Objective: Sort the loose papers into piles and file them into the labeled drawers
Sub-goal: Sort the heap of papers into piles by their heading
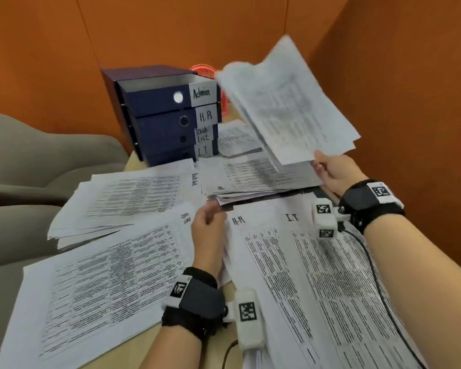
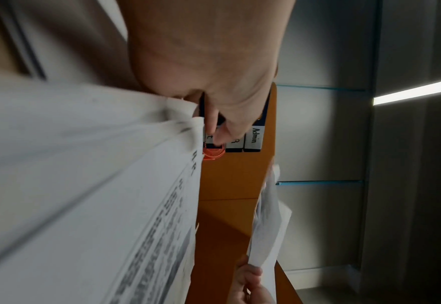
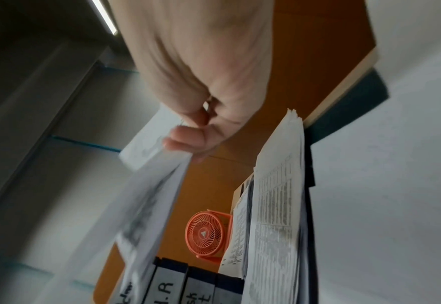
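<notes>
My right hand point(image 1: 321, 166) grips the near corner of a sheaf of printed papers point(image 1: 290, 102) and holds it tilted in the air, right of the blue drawer unit point(image 1: 168, 115). The wrist view shows thumb and fingers point(image 3: 188, 139) pinching that sheaf point(image 3: 149, 195). The drawers are labeled Admin, H.R, Task list and I.T; the Admin drawer point(image 1: 157, 85) on top is pulled out. My left hand point(image 1: 210, 213) is curled at the top edge of an H.R sheet point(image 1: 104, 283) and pinches its crinkled corner point(image 2: 185, 111). Under the lifted sheaf lies a thick pile point(image 1: 261, 177).
Piles cover the desk: Task list point(image 1: 133, 198) at left, H.R point(image 1: 264, 262) and I.T point(image 1: 343, 275) near me. An orange fan point(image 1: 206, 70) stands behind the drawers. Grey chairs point(image 1: 37, 155) are to the left, orange partition walls point(image 1: 397, 89) behind and to the right.
</notes>
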